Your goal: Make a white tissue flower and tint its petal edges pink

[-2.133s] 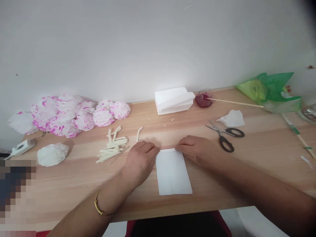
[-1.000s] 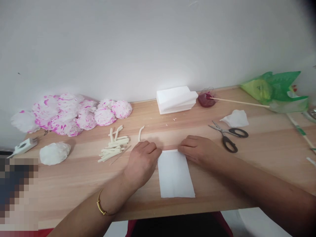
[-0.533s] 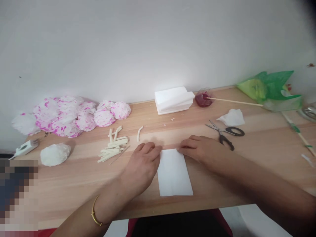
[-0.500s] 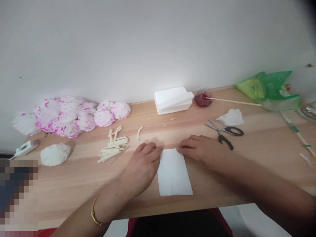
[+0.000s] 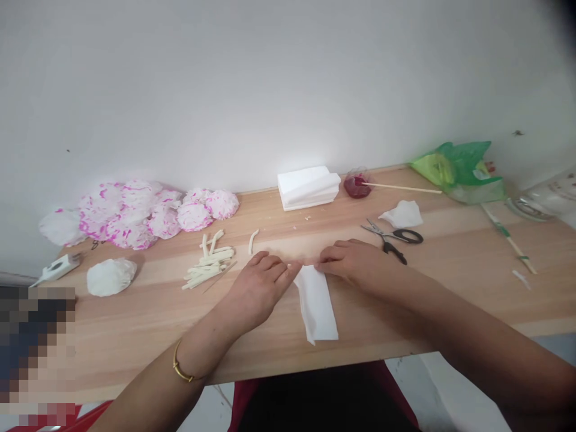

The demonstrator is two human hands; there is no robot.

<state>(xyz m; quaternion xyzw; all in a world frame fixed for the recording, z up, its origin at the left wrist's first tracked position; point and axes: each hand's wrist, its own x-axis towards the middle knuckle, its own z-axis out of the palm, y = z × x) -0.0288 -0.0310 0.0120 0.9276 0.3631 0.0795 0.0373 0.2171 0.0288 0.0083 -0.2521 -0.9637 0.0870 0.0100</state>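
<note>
A white tissue [image 5: 320, 309] lies on the wooden table in front of me, folded into a narrow strip with a loose, raised left edge. My left hand [image 5: 265, 282] is closed on its far left corner, thumb and fingers pinched there. At the far right corner, my right hand [image 5: 348, 263] grips the tissue with bent fingers, partly hidden from above. Left of my left hand is a pile of short cream sticks [image 5: 209, 269], with one loose stick [image 5: 252, 242] apart from it. Black-handled scissors [image 5: 391, 237] lie open beyond my right hand.
Along the wall stand pink-tipped white paper flowers [image 5: 130, 213], a tissue stack [image 5: 308, 189] and a dark red cup [image 5: 357, 185] with a stick in it. A white ball [image 5: 111, 277], a crumpled tissue [image 5: 404, 215], a power strip [image 5: 62, 267] and a green bag [image 5: 468, 171] also lie around.
The tissue's left side has been drawn inward, so the sheet is now narrower with a lifted edge. My left hand has moved right, closer to my right hand. The view has shifted slightly.
</note>
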